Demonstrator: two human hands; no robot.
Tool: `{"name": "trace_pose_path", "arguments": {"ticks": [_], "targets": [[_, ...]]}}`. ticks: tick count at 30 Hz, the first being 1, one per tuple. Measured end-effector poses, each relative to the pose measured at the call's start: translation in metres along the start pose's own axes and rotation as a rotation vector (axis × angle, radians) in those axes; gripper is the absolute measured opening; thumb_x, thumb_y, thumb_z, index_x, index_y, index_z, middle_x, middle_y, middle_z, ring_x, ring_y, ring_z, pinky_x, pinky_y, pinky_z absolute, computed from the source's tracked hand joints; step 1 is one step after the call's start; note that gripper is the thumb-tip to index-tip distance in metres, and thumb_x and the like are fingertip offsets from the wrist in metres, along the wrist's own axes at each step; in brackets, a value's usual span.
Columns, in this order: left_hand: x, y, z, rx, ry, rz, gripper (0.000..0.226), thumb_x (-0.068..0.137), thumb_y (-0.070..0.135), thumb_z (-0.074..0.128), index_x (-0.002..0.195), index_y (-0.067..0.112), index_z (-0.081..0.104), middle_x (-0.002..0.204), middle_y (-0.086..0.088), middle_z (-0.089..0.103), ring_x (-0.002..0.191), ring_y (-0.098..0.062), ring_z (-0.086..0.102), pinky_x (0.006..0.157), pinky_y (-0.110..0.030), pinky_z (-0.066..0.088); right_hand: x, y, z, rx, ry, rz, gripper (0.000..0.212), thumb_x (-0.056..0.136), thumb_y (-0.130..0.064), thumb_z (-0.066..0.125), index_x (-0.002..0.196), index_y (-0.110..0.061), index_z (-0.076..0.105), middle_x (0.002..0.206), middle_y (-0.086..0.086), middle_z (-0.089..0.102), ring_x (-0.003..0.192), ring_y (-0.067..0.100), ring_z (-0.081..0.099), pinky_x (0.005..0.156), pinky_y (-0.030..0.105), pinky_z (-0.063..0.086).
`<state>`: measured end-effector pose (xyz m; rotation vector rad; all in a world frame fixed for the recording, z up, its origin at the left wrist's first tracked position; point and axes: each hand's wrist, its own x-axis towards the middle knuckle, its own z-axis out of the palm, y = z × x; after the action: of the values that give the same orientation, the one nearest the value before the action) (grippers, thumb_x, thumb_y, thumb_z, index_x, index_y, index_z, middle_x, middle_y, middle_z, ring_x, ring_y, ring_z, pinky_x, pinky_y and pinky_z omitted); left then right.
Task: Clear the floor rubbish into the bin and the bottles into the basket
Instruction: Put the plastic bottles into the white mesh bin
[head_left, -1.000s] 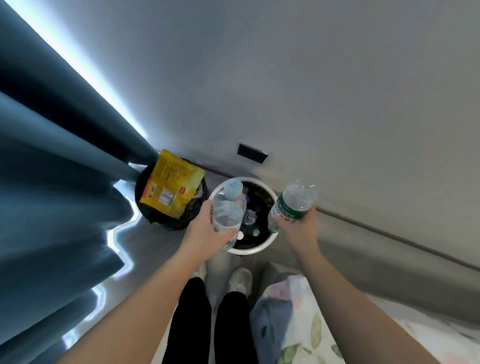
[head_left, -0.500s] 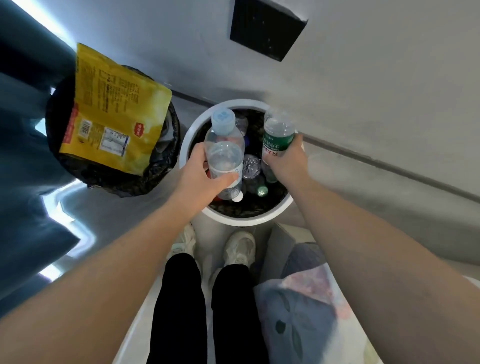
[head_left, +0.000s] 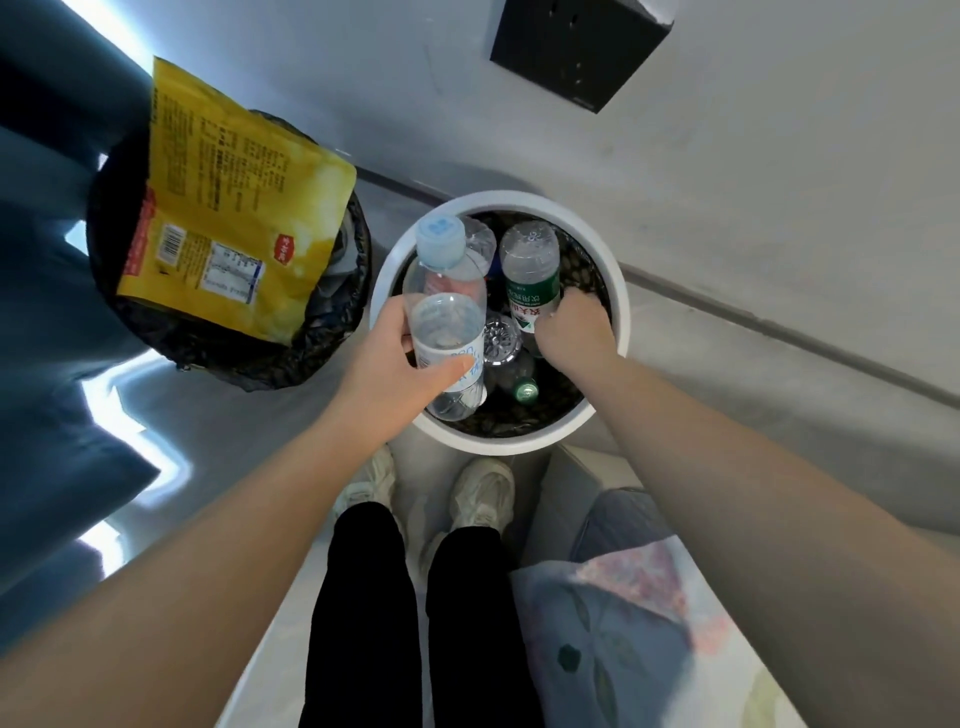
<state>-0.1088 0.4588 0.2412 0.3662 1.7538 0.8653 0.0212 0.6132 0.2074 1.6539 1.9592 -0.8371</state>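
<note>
A round white basket (head_left: 618, 301) with a dark woven inside stands on the floor by the wall, with several clear bottles lying in it. My left hand (head_left: 395, 379) grips two clear bottles over its left side: one with a pale blue cap (head_left: 441, 244) and one with a white label (head_left: 449, 338). My right hand (head_left: 574, 332) is down inside the basket, closed around a green-labelled bottle (head_left: 532, 275) held bottom up. To the left sits a black-lined bin (head_left: 332, 332) with a big yellow snack bag (head_left: 228, 208) sticking out of it.
Blue curtains (head_left: 47, 291) hang at the left beside the bin. A black wall plate (head_left: 579, 47) is on the grey wall above the basket. My legs and white shoes (head_left: 480, 493) stand just before the basket. A floral bedcover (head_left: 639, 623) lies at the lower right.
Both hands have gone lower toward the basket. My right hand has carried the green-labelled bottle down past the rim into the basket. The left hand keeps its two bottles.
</note>
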Motion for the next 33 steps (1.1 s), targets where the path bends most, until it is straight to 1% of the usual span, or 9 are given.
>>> {"name": "trace_pose_path", "arguments": {"ticks": [4, 7, 9, 12, 15, 18, 22, 27, 33], "targets": [[0.001, 0.012, 0.007, 0.052, -0.063, -0.009, 0.057, 0.076, 0.027, 0.078, 0.125, 0.033, 0.049, 0.111, 0.02, 0.063, 0.104, 0.004, 0.059, 0.095, -0.03, 0.05, -0.027, -0.001, -0.028, 0.615, -0.217, -0.075, 0.052, 0.091, -0.026, 0.062, 0.139, -0.022, 0.044, 0.121, -0.004, 0.06, 0.108, 0.013, 0.059, 0.094, 0.033, 0.047], [0.006, 0.024, 0.018, 0.065, -0.108, -0.024, 0.061, 0.078, 0.033, 0.076, 0.13, 0.033, 0.045, 0.112, 0.017, 0.063, 0.103, -0.003, 0.06, 0.093, -0.031, 0.051, -0.037, 0.001, -0.048, 0.756, -0.471, -0.167, 0.067, 0.081, -0.03, 0.07, 0.138, -0.037, 0.036, 0.125, -0.009, 0.06, 0.114, 0.011, 0.059, 0.097, 0.037, 0.049], [0.009, 0.033, 0.027, 0.09, -0.157, -0.01, 0.061, 0.08, 0.033, 0.075, 0.132, 0.031, 0.044, 0.111, 0.016, 0.062, 0.101, -0.003, 0.06, 0.089, -0.027, 0.05, -0.04, 0.001, -0.053, 0.739, -0.505, -0.211, 0.068, 0.073, -0.034, 0.072, 0.132, -0.036, 0.039, 0.121, -0.009, 0.061, 0.112, 0.011, 0.061, 0.095, 0.038, 0.052], [0.017, 0.046, 0.036, 0.179, -0.241, 0.082, 0.059, 0.083, 0.029, 0.072, 0.135, 0.028, 0.043, 0.11, 0.019, 0.057, 0.1, 0.004, 0.056, 0.094, -0.027, 0.048, -0.034, 0.004, -0.053, 0.682, -0.312, -0.223, 0.065, 0.07, -0.03, 0.081, 0.126, -0.026, 0.046, 0.119, -0.006, 0.062, 0.108, 0.011, 0.063, 0.096, 0.043, 0.052], [0.027, 0.048, 0.033, 0.456, -0.025, 0.292, 0.056, 0.085, 0.03, 0.066, 0.137, 0.022, 0.046, 0.136, 0.004, 0.047, 0.126, -0.013, 0.043, 0.109, -0.039, 0.036, -0.027, 0.008, -0.059, 0.588, -0.082, -0.232, 0.061, 0.074, -0.026, 0.081, 0.123, -0.022, 0.045, 0.11, -0.008, 0.06, 0.1, 0.01, 0.064, 0.091, 0.038, 0.054], [0.036, 0.042, 0.023, 0.691, 0.175, 0.402, 0.051, 0.082, 0.027, 0.06, 0.132, 0.025, 0.051, 0.145, 0.004, 0.038, 0.134, -0.021, 0.032, 0.107, -0.043, 0.029, -0.021, 0.013, -0.055, 0.425, 0.076, -0.269, 0.062, 0.073, -0.028, 0.079, 0.123, -0.023, 0.042, 0.104, -0.011, 0.054, 0.099, 0.013, 0.06, 0.086, 0.03, 0.049], [0.043, 0.031, 0.008, 0.899, 0.065, 0.395, 0.064, 0.082, 0.025, 0.06, 0.142, 0.03, 0.038, 0.156, 0.005, 0.023, 0.142, -0.022, 0.021, 0.11, -0.049, 0.023, -0.016, 0.022, -0.029, 0.373, 0.045, -0.233, 0.061, 0.074, -0.031, 0.08, 0.121, -0.026, 0.041, 0.113, -0.011, 0.052, 0.106, 0.011, 0.053, 0.091, 0.027, 0.042], [0.037, 0.03, -0.006, 1.027, 0.206, 0.528, 0.049, 0.082, 0.017, 0.057, 0.13, 0.017, 0.047, 0.135, -0.007, 0.047, 0.125, -0.028, 0.043, 0.106, -0.045, 0.028, -0.008, 0.019, -0.009, 0.358, 0.081, -0.227, 0.075, 0.076, -0.033, 0.08, 0.137, -0.021, 0.04, 0.129, -0.005, 0.053, 0.118, 0.014, 0.05, 0.099, 0.031, 0.041], [0.034, 0.025, -0.016, 1.122, 0.246, 0.521, 0.049, 0.081, 0.019, 0.058, 0.129, 0.013, 0.047, 0.125, -0.012, 0.05, 0.118, -0.032, 0.046, 0.103, -0.046, 0.033, 0.005, 0.011, -0.004, 0.185, -0.007, -0.226, 0.084, 0.077, -0.034, 0.078, 0.145, -0.023, 0.03, 0.139, 0.008, 0.047, 0.122, 0.026, 0.05, 0.097, 0.036, 0.039]]}}
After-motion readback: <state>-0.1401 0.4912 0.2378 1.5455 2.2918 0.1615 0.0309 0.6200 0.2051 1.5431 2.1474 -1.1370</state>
